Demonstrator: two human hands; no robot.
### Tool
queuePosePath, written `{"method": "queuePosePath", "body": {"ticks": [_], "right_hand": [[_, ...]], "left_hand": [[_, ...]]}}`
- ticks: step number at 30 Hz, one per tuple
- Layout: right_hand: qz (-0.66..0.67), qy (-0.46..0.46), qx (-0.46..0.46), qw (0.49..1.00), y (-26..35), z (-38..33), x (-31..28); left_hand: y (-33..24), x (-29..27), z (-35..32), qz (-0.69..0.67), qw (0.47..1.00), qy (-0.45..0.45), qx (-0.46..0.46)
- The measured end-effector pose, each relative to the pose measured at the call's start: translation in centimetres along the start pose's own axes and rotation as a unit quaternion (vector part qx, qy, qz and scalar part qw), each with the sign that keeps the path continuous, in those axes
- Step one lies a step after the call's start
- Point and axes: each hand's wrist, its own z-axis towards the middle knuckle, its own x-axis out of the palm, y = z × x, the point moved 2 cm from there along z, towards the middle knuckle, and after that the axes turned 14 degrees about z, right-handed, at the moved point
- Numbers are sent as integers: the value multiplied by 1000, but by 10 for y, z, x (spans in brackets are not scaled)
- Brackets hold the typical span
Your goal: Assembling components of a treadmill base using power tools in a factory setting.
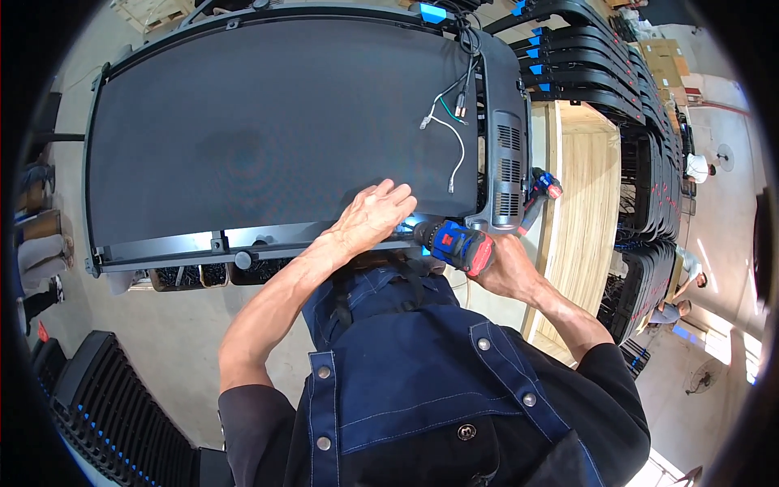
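Observation:
A treadmill-like frame with a broad black belt (268,122) lies in front of me, edged by a dark side rail (178,258). My right hand (505,269) is wrapped round a blue, red and black cordless drill (456,246). The drill's chuck points left at the near rail, beside a bright lit patch. My left hand (375,213) is at the belt's near edge by the drill's tip, with its fingers bent and close together. What those fingers hold, if anything, is hidden. A black power cord (469,69) and a loose white wire (462,146) lie across the belt's right end.
A second cordless drill (548,185) sits right of the vented dark cover (508,154). Beyond it stands a pale wooden box (580,211). Stacked black frames (580,61) rise at the right, and more stacked parts (114,398) stand lower left. Other people (698,168) are farther off.

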Motion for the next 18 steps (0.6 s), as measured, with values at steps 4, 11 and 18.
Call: {"method": "queuePosePath", "body": {"ticks": [4, 11, 18], "right_hand": [[-8, -8, -18, 1000, 7, 2, 0], [-35, 0, -4, 999, 18, 5, -1], [-113, 27, -12, 993, 46, 7, 0]], "left_hand": [[2, 2, -1, -16, 999, -30, 4], [5, 6, -2, -29, 999, -45, 0], [4, 2, -3, -47, 998, -44, 5]]}}
